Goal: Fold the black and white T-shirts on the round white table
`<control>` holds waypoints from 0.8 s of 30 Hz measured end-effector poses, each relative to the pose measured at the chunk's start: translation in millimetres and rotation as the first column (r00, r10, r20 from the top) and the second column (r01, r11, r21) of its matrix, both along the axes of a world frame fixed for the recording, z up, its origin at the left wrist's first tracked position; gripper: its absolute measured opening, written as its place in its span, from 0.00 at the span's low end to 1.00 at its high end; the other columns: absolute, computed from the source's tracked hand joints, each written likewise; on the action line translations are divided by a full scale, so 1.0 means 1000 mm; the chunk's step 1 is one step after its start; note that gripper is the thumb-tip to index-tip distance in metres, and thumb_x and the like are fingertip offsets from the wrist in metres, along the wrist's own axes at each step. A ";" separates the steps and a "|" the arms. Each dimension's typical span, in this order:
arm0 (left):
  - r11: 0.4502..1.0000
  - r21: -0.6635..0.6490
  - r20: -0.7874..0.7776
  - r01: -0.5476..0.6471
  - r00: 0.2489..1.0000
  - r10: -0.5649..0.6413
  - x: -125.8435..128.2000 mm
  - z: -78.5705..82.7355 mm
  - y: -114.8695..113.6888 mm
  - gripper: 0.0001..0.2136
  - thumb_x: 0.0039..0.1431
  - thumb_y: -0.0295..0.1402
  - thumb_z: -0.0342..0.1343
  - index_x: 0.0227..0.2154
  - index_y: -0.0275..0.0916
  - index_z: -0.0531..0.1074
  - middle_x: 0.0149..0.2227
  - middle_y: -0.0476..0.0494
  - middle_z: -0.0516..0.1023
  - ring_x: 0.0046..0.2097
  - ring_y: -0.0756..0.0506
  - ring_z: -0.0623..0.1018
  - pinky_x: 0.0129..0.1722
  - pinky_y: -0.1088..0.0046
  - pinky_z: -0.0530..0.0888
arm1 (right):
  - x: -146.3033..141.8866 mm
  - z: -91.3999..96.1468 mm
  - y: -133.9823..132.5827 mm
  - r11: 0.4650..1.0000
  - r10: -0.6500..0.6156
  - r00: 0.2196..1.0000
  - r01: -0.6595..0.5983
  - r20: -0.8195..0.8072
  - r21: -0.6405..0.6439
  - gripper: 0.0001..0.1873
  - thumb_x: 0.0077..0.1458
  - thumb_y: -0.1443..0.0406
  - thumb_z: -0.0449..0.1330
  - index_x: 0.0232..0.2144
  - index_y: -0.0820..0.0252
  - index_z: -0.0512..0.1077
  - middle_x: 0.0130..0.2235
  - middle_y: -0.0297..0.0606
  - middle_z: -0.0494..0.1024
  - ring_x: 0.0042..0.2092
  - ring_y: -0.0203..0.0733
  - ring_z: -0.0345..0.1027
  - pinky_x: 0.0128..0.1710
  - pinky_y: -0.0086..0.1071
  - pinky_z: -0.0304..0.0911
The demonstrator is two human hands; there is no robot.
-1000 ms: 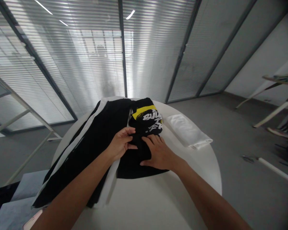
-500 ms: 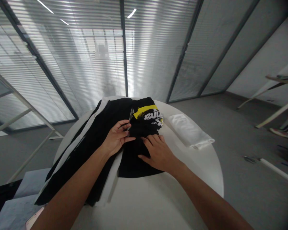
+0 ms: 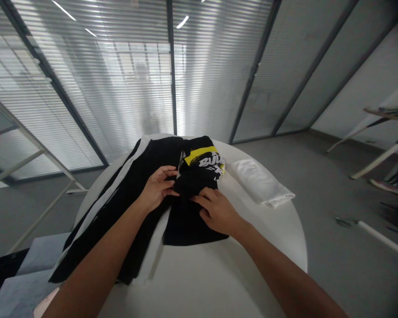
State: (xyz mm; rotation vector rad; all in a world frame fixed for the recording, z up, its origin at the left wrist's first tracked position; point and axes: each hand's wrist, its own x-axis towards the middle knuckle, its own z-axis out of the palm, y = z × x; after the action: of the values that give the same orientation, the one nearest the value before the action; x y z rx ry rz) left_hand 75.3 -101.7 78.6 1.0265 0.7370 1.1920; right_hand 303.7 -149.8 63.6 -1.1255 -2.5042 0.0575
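Observation:
A black garment point(image 3: 192, 227) lies partly folded on a round white table point(image 3: 252, 265). Its upper part carries a yellow band and white lettering. My left hand point(image 3: 158, 189) is at the garment's left edge, fingers apart, tips touching or just over the cloth. Bunched fingers of my right hand point(image 3: 219, 212) grip the black cloth just right of it; the fingertips are partly hidden in the dark fabric. Long black pants point(image 3: 119, 198) with white side stripes are spread on the left, beneath my left forearm.
A folded white cloth point(image 3: 262, 182) rests on the table's right side. Grey-blue seats point(image 3: 41, 254) and a pinkish phone-like object point(image 3: 46, 302) are at lower left. A white metal frame point(image 3: 36, 143) stands left. Blinds behind glass point(image 3: 205, 79) line the back.
My right hand has drawn its fingers together and shifted slightly left on the black cloth. My left hand's fingers have pulled back a little to the left.

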 end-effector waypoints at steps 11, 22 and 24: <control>0.860 -0.104 -0.497 0.499 0.723 -0.479 -0.024 -0.014 0.008 0.24 0.46 0.22 0.56 0.50 0.40 0.72 0.41 0.44 0.74 0.31 0.52 0.75 0.26 0.77 0.76 | 0.015 0.003 0.000 0.894 0.264 0.960 -0.281 -0.097 -0.348 0.29 0.40 0.77 0.52 0.42 0.50 0.79 0.35 0.33 0.71 0.37 0.36 0.67 0.37 0.29 0.62; 0.795 -0.251 -0.675 0.552 0.489 -0.553 -0.014 -0.021 0.003 0.26 0.40 0.19 0.48 0.46 0.36 0.73 0.41 0.43 0.76 0.25 0.51 0.78 0.23 0.78 0.74 | 0.016 0.008 0.001 0.714 0.358 0.930 -0.332 -0.086 -0.616 0.27 0.42 0.75 0.56 0.44 0.52 0.80 0.35 0.35 0.75 0.35 0.35 0.66 0.38 0.27 0.60; 0.791 -0.267 -0.667 0.551 0.486 -0.564 -0.013 -0.022 0.002 0.25 0.38 0.19 0.47 0.43 0.36 0.74 0.38 0.44 0.77 0.25 0.49 0.79 0.23 0.77 0.74 | 0.017 0.009 0.002 0.661 0.371 0.920 -0.355 -0.124 -0.661 0.26 0.43 0.75 0.56 0.43 0.53 0.80 0.34 0.34 0.75 0.35 0.34 0.66 0.38 0.26 0.60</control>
State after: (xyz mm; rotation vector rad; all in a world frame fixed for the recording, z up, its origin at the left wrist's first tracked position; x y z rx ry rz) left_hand 62.1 -99.4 57.1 1.6035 0.9017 0.1481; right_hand 321.0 -147.7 72.7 -0.8032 -2.7588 1.1645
